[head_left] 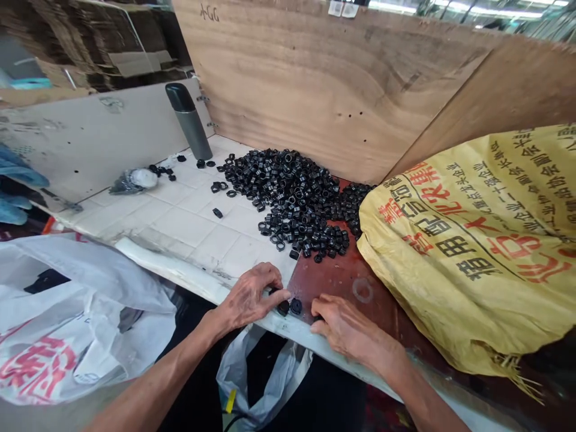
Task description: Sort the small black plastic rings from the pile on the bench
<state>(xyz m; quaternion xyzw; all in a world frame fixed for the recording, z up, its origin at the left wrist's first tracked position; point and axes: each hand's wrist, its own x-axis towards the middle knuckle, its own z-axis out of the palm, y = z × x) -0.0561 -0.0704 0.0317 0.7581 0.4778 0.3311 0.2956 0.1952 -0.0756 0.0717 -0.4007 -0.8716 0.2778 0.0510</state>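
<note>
My left hand [252,295] is at the table's front edge, fingers curled and thumb stretched along small black plastic pieces. One round black piece [282,308] shows just under the thumb. Beside it, between the hands, a second black piece [296,306] lies by itself on the edge. My right hand [341,324] rests on the red-brown board [326,273] with its fingers bent in. A bit of black shows between its thumb and forefinger, mostly hidden. Beyond both hands spreads a large heap of black plastic rings [288,192].
A yellow woven sack [450,240] lies at the right. A dark grey bottle [189,123] stands at the back left, near a small clear plastic bag [134,180]. Wooden panels [324,78] wall the table. White plastic bags hang at the left [81,300] and below the edge [288,384].
</note>
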